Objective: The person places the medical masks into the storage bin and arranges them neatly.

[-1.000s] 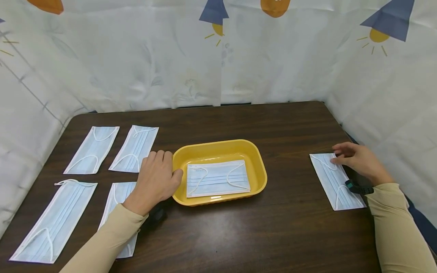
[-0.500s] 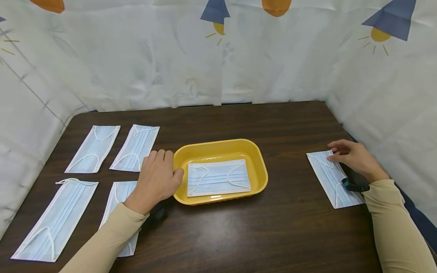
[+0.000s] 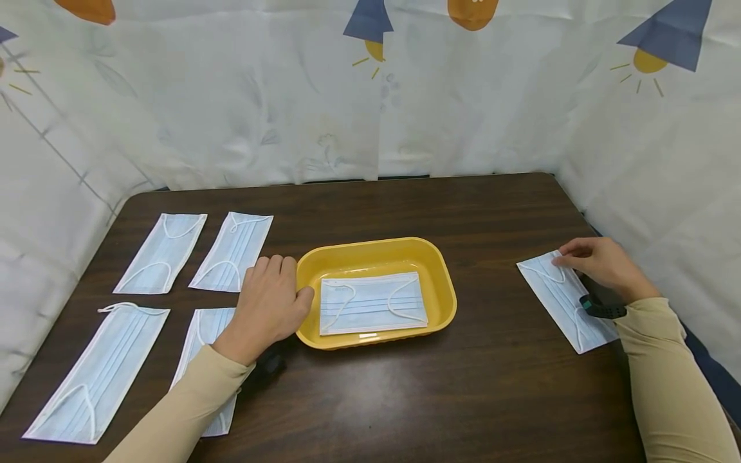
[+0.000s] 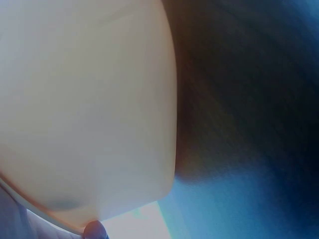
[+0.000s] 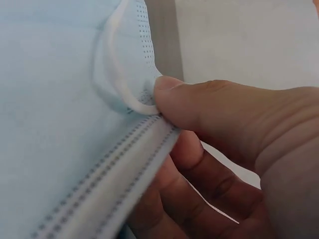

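Note:
My right hand (image 3: 560,260) pinches the far corner of a light blue face mask (image 3: 557,297) at the table's right side. In the right wrist view the thumb (image 5: 199,104) lies on top of that mask (image 5: 60,124) by its ear loop, with fingers underneath the edge. My left hand (image 3: 289,286) holds the left rim of a yellow tray (image 3: 370,245), thumb on the rim. One more blue mask (image 3: 373,302) lies flat inside the tray. The left wrist view shows only a blurred pale yellow surface (image 4: 84,109) very close up.
Several masks lie flat on the left of the dark wooden table (image 3: 405,399): two at the back (image 3: 159,252) (image 3: 231,251), two nearer (image 3: 95,373) (image 3: 205,328), the last partly under my left forearm. White patterned curtains enclose the table.
The right hand has drawn the mask's far corner slightly left and up, and the mask has turned a little. The left hand and the tray have stayed put.

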Demonstrator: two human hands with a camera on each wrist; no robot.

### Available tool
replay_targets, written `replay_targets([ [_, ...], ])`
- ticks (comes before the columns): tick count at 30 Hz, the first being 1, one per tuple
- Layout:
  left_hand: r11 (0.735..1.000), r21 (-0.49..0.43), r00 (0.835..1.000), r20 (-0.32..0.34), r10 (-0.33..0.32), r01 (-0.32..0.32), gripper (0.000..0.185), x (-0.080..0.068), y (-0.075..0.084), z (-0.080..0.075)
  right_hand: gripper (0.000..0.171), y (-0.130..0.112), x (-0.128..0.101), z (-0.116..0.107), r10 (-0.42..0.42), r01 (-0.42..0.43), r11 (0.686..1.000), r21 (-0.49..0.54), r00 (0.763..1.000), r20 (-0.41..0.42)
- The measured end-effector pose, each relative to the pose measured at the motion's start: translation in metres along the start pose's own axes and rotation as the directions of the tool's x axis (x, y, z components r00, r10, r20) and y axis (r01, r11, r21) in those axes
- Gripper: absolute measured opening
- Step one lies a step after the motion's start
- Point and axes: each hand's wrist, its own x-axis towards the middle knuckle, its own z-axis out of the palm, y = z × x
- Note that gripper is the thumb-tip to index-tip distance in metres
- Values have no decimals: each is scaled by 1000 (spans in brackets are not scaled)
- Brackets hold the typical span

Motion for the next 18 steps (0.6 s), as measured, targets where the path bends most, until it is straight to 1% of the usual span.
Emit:
replay_targets([
  [3,1000,2,1000,2,-3,3,27,0,0,0,46,0,-1,0,8,-8,1000,21,1000,-2],
  [7,1000,3,1000,-5,1,-1,27,0,-1,1,49,0,-1,0,25,-26,998,60,999,20],
  [11,1000,-3,1000,-22,18,-18,25,0,-1,1,51,0,-1,-2,33,-35,997,65,999,42],
  [13,1000,-5,999,-28,25,-26,24,1,-1,2,54,1,-1,-3,35,-39,997,66,997,62],
  [18,1000,0,999,-27,24,-24,23,1,-1,2,69,3,0,-5,48,-61,994,87,988,147],
])
